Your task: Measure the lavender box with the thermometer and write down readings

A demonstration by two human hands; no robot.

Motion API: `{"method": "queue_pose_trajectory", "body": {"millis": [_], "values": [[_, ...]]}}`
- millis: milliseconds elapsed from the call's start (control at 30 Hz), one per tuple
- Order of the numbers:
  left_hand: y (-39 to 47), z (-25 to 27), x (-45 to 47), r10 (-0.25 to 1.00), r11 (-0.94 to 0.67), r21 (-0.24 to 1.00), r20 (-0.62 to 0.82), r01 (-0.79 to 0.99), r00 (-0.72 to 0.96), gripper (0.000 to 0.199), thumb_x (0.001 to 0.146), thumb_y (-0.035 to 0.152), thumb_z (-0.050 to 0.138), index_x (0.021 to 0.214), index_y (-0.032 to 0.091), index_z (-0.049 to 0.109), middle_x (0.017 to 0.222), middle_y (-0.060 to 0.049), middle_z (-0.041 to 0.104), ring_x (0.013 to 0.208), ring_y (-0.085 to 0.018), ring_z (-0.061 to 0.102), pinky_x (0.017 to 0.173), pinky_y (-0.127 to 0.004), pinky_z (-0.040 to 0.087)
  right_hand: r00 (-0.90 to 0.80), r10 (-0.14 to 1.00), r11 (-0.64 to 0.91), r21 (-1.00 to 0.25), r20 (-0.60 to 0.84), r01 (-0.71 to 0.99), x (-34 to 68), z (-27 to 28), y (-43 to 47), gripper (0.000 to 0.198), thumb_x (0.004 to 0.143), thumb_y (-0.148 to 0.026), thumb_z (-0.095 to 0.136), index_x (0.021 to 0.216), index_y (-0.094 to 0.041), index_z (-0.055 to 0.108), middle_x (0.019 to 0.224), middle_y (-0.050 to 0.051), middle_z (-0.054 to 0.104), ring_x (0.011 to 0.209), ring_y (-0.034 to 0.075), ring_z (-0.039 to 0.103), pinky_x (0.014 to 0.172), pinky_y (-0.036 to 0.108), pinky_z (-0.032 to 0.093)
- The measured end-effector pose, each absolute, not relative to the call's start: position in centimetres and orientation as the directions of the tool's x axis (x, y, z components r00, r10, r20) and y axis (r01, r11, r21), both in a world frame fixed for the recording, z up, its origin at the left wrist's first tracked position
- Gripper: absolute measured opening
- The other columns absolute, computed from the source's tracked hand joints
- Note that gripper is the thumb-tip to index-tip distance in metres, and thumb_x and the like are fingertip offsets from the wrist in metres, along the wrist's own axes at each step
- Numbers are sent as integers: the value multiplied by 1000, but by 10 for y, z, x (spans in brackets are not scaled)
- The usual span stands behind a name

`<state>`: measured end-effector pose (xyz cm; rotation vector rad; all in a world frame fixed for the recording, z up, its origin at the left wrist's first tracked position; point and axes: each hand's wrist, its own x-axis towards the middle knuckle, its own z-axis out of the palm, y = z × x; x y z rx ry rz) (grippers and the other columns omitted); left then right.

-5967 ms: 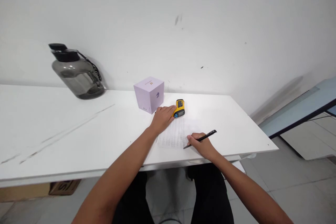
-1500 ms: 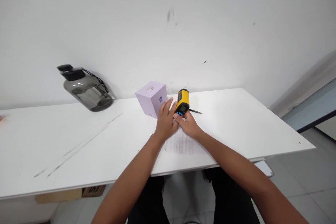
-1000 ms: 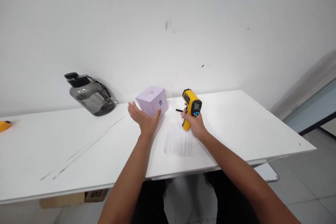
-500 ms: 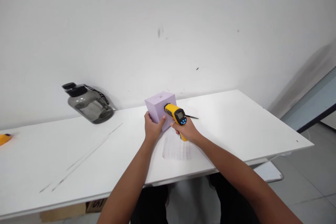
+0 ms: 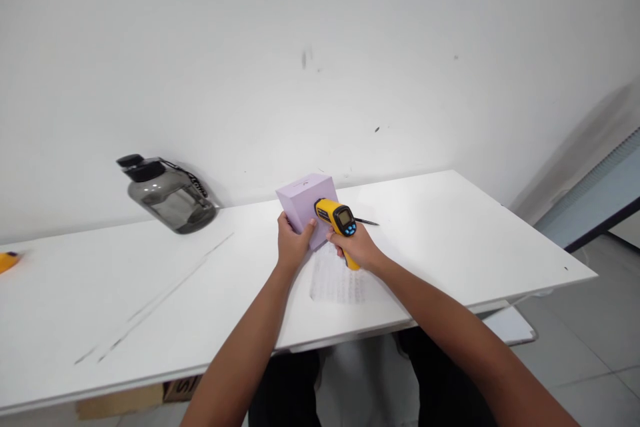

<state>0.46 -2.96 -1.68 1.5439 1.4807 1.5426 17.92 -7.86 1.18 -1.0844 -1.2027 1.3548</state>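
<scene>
Yellow pistol-grip meter [image 5: 332, 212] is sitting above the white table [image 5: 440, 247] in the right hand [image 5: 362, 248], fingers wrapping snugly around its handle; display unreadable. Its nose is facing a lilac box [image 5: 299, 205]; contact cannot be told. Left hand [image 5: 294, 244] is clasping the box, thumb on the near face; contents hidden, top print illegible. Gray bottle [image 5: 173, 202] is holding clear liquid, strap lettering unclear. Right hand is partly hiding a black pen [image 5: 369, 221]. Paper [image 5: 337, 285] is showing blurred rows. Frame edge is cropping an orange object [image 5: 7, 261].
</scene>
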Motion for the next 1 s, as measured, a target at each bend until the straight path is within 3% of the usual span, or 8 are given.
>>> {"method": "queue_pose_trajectory", "body": {"millis": [333, 667, 1000], "values": [[-33, -13, 6, 903, -277, 901, 363, 334, -229, 67, 71, 53, 77, 121, 21, 46, 118, -11, 61, 104, -26, 64, 87, -42, 54, -132, 991, -2, -993, 14, -114, 181, 10, -76, 21, 70, -30, 74, 80, -18, 60, 54, -6, 52, 46, 11, 51, 49, 25, 45], [-19, -17, 7, 924, -191, 981, 190, 30, -332, 64, 74, 59, 75, 115, 17, 50, 118, -14, 63, 105, -23, 64, 91, -42, 53, 66, 997, 57, -978, 45, -202, 183, 10, -75, 45, 69, -37, 81, 98, -23, 50, 76, -8, 57, 52, 9, 54, 53, 26, 48], [-21, -12, 7, 911, -201, 979, 204, 47, -358, 66, 74, 61, 74, 116, 16, 52, 119, -16, 62, 109, -25, 64, 95, -45, 53, 60, 997, 55, -983, 46, -172, 184, 6, -71, 64, 70, -41, 78, 119, -27, 40, 88, -6, 58, 61, 11, 56, 61, 29, 49]]}}
